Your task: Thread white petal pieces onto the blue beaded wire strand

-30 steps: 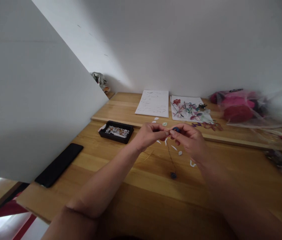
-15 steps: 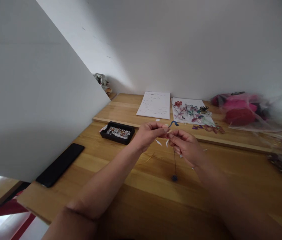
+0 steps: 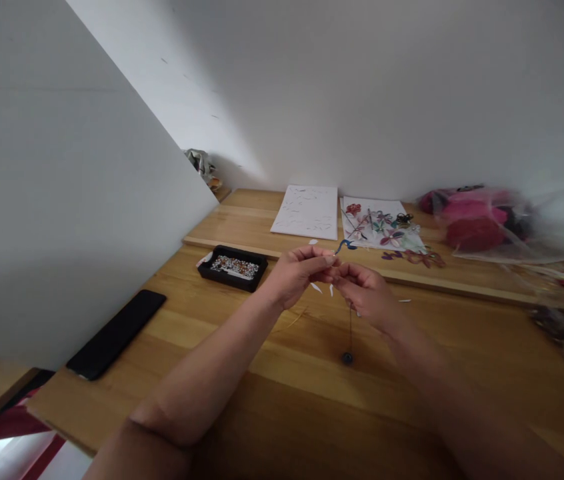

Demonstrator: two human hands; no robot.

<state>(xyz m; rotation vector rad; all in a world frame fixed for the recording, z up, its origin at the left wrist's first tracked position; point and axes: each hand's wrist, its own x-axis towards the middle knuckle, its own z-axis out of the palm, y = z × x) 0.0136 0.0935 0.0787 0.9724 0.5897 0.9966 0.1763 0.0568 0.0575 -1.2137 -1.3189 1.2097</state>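
Observation:
My left hand (image 3: 299,273) is closed in a pinch, and a slim blue curved piece (image 3: 346,245) with a hooked tip sticks up from its fingertips. My right hand (image 3: 365,291) is pinched shut close against the left fingertips. From it a thin dark thread (image 3: 351,328) runs straight down to a small dark spool (image 3: 347,359) below. What lies between the right fingertips is too small and covered to see fully. White pointed slips (image 3: 316,288) show just under the fingers; whether they are held or lie on the table, I cannot tell.
A black tray (image 3: 205,272) of small silver and gold beads is at the left, near a flat black slab (image 3: 117,333). On the raised back ledge lie a marked white sheet (image 3: 305,213), paper with colourful flower pieces (image 3: 392,238), and a clear bag (image 3: 477,230) of pink and red bundles.
The right hand has shifted slightly left, closer against the left fingertips. The blue piece has tilted a little. The thread and spool still hang below, and the whole view has moved slightly.

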